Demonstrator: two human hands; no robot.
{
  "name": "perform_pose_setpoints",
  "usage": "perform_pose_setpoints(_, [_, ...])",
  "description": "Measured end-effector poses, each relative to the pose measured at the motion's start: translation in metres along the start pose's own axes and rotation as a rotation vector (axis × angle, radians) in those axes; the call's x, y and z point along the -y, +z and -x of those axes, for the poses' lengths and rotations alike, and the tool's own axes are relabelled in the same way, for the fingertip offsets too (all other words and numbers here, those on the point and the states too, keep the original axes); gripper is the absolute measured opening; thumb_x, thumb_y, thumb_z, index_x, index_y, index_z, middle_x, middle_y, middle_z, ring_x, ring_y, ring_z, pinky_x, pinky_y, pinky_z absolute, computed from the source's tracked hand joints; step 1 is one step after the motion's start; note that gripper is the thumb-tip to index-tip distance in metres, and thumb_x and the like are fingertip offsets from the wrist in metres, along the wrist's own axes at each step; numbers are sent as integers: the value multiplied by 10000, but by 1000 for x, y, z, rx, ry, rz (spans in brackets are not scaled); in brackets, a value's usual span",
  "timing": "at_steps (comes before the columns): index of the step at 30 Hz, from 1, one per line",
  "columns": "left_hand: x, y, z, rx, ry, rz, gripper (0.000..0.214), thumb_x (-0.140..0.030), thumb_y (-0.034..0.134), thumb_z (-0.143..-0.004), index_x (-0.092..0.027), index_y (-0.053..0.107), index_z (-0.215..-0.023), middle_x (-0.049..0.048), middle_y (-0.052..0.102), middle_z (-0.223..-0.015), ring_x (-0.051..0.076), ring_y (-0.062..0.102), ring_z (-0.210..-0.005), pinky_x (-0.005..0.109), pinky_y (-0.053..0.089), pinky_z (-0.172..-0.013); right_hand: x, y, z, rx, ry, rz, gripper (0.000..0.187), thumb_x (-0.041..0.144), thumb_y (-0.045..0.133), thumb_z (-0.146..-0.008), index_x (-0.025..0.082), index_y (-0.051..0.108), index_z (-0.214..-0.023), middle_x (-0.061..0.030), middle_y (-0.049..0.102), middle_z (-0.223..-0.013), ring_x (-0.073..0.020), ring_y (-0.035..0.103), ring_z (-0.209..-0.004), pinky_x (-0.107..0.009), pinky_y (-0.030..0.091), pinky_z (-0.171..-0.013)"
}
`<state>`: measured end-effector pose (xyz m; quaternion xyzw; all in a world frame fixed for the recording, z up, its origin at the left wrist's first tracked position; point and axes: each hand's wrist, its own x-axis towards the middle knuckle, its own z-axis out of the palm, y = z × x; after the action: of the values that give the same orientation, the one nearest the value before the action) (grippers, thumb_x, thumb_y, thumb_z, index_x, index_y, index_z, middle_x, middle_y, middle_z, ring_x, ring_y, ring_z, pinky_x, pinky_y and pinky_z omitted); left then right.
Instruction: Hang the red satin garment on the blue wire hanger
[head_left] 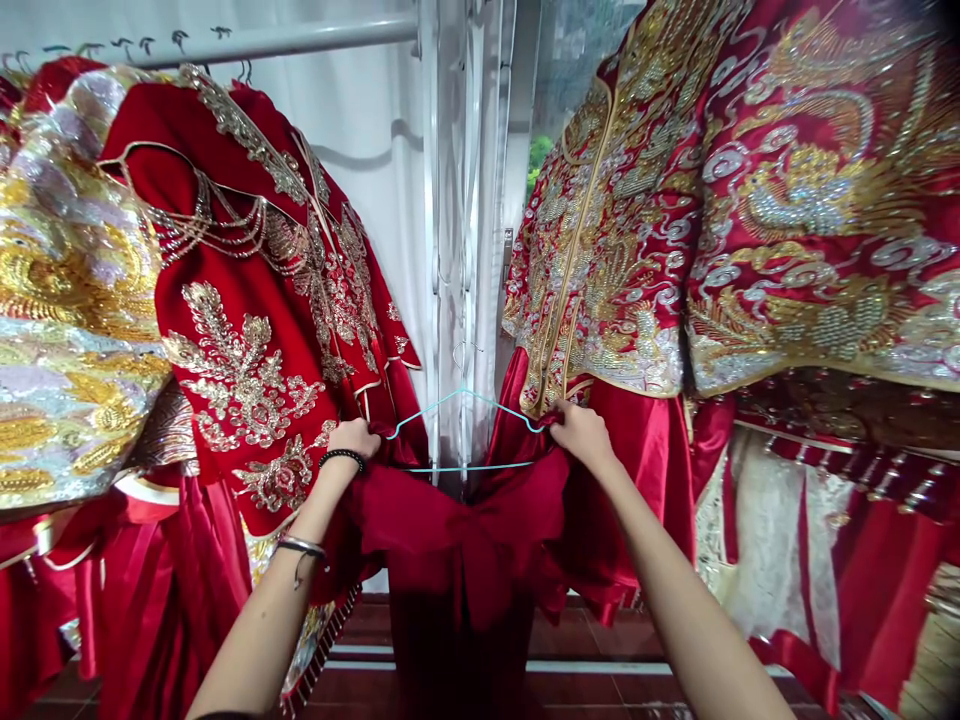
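Hanger [465, 430], both ends gripped, robes crowding sides

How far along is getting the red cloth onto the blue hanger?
Done: the red cloth already hangs across the blue hanger. In hand: the left hand and right hand pinch cloth at its two ends. Left: its hook seems free, well below the rail where other robes hang.

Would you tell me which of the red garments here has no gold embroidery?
The plain skirt on the blue hanger, gripped by left hand and right hand; the jackets on either side are gold-embroidered.
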<state>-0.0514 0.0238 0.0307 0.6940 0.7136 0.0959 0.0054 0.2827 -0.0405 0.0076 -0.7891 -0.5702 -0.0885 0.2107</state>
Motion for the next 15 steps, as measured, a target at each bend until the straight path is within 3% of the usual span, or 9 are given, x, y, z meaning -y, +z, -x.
perform_pose_setpoints(5, [19,-10,-14,122,11,52,249,-226,481,-667,-127,665,-802,106,675,-755,207,638,-711,226,453,-572,-25,3,-18,48,62,-208,325,208,465,-654,212,622,-938,-55,661,-802,-222,608,-810,-267,422,-658])
perform_pose_setpoints(9, [28,-9,-17,160,17,76,232,-192,473,-671,-136,654,-805,60,662,-688,149,607,-566,197,425,-486,-32,5,-24,102,118,-294,366,190,460,-631,224,650,-943,-33,663,-805,-176,608,-766,-223,429,-612])
perform_pose_setpoints(12, [26,-10,-17,133,33,46,241,-195,486,-666,-138,648,-835,84,667,-773,177,628,-663,209,451,-543,-28,6,-27,146,100,-276,387,164,458,-617,215,663,-941,-36,671,-821,-171,613,-762,-214,432,-599])
perform_pose_setpoints(15, [19,-10,-8,16,78,-20,354,-208,494,-677,-154,599,-1011,132,646,-944,247,613,-875,275,470,-700,-18,9,-24,158,30,-237,352,150,493,-607,221,677,-898,-34,676,-851,-188,613,-820,-232,437,-668])
